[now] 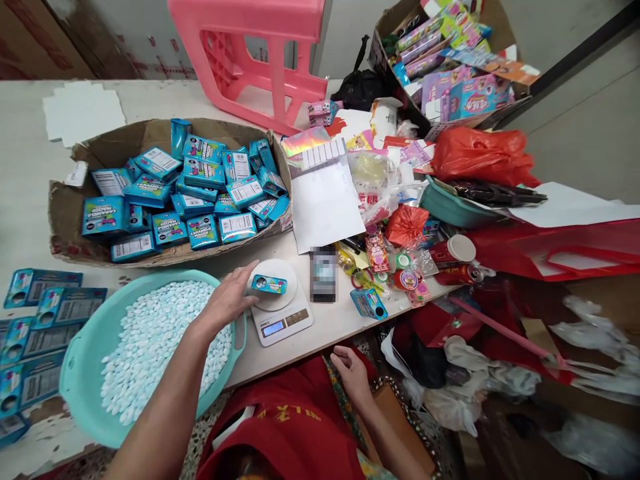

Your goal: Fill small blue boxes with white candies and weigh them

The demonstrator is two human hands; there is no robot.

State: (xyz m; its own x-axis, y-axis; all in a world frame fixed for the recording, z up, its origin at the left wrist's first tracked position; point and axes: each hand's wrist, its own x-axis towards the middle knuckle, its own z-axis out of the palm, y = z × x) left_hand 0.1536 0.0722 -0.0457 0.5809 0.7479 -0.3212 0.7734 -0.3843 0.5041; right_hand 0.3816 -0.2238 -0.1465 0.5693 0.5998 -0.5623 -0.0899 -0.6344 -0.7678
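Observation:
On the round white plate of a digital kitchen scale lies a small blue candy box marked "Caramelo Macizo". My left hand is just left of that box, its fingers and thumb apart and nothing held between them. Under my left forearm stands a turquoise basin full of pale blue and white candies. My right hand hangs over my lap below the table edge, fingers loosely apart and empty. The scale's small display is lit, but its digits are too small to read.
A cut-down carton holds many blue candy boxes. More blue boxes with round openings lie left of the basin. A phone, loose sweets and another blue box lie right of the scale. A pink stool stands behind.

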